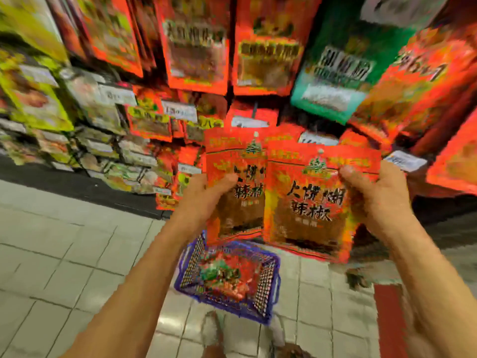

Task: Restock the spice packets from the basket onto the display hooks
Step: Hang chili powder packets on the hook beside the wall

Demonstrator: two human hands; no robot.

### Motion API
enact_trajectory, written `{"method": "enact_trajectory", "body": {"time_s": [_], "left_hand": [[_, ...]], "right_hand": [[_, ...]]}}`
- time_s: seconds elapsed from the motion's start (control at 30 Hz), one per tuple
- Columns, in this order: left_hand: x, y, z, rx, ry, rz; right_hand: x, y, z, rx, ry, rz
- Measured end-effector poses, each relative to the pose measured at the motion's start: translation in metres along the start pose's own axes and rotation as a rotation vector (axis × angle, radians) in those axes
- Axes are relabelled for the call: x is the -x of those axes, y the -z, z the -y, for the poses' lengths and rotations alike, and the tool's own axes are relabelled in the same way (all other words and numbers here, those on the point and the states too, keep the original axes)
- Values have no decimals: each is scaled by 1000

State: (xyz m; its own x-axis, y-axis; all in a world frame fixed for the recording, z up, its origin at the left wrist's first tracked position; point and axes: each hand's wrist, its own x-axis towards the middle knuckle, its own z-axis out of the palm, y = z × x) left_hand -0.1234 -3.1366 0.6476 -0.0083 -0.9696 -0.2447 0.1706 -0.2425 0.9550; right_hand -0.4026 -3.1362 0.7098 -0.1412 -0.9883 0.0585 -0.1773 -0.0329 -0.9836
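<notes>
both hands are up in front of the person, each holding a red spice packet. left hand [206,195] grips the left packet [236,187] at its left edge, thumb curled over the front; right hand [374,192] pinches the right packet [308,202] near its top right corner, thumb on the front. the right packet overlaps the left one's right edge, so the two touch. both are upright, red with a clear window showing brownish contents, a small hang hole at the top, and big black chinese characters; on the right one i can make out "辣椒" in the lower row, the rest is too smeared to read.

below the packets, at six o'clock, a blue wire basket [185,285] sits on the pale tiled floor [64,254], with a jumble of red and green packets [224,277] inside.

beyond the hands, the display [196,47] fills twelve o'clock: rows of hanging red packets, a green packet [333,73] at one o'clock, yellow-green ones [33,99] at ten. white price tags [179,111] hang among them; one seems to read "130g", blurred.
</notes>
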Motion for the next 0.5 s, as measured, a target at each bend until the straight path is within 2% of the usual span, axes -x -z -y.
{"method": "enact_trajectory", "body": {"time_s": [0.13,0.3,0.43,0.5], "left_hand": [[-4,-41,-96,-63,-233,100],[0,-92,-185,-38,-409,47],[0,-126,-229,-94,-546,-15],[1,-147,-248,-97,-598,2]], "right_hand": [[-10,48,72,-63,118,-165],[-31,111,148,-112,298,-332],[-55,163,192,-157,406,-430],[-73,185,213,-187,442,-441]]}}
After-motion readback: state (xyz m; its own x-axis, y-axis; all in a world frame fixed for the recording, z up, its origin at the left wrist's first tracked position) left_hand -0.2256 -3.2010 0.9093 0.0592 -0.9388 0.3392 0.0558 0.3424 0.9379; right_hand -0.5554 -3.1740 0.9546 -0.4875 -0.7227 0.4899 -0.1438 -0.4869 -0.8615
